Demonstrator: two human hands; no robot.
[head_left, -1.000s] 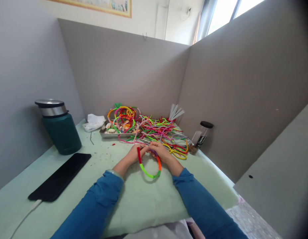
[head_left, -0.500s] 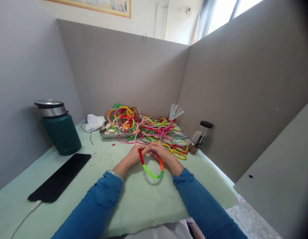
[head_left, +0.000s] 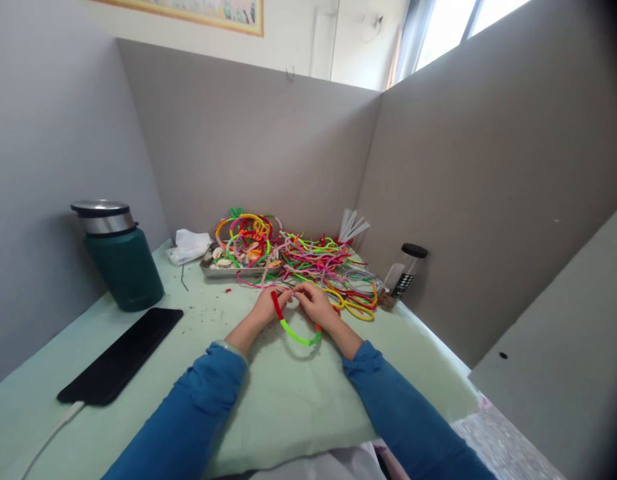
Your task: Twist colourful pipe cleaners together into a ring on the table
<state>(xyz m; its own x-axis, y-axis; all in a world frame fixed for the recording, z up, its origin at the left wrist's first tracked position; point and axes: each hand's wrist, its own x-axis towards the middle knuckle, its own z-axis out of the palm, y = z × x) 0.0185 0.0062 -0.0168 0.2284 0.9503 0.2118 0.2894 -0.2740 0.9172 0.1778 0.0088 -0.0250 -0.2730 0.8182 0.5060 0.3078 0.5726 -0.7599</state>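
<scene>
While poised over pale green cloth-covered table [head_left: 283, 413], head view: holding fuzzy red, lime, green and orange pipe-cleaner loop [head_left: 293, 335] between bare left hand [head_left: 265, 308] and bare right hand [head_left: 316, 305]. Pinching with narrow fingers, tips nearly meeting; cannot tell exact grip points. Curving toward wearer, with red end across left hand, orange side partly hidden by right. Just beyond: tangled multicoloured pipe-cleaner pile [head_left: 316, 257], beside shallow silver metal tray [head_left: 238, 273]. Well to left: dark teal bottle [head_left: 123, 270], flat black phone [head_left: 121, 357].
</scene>
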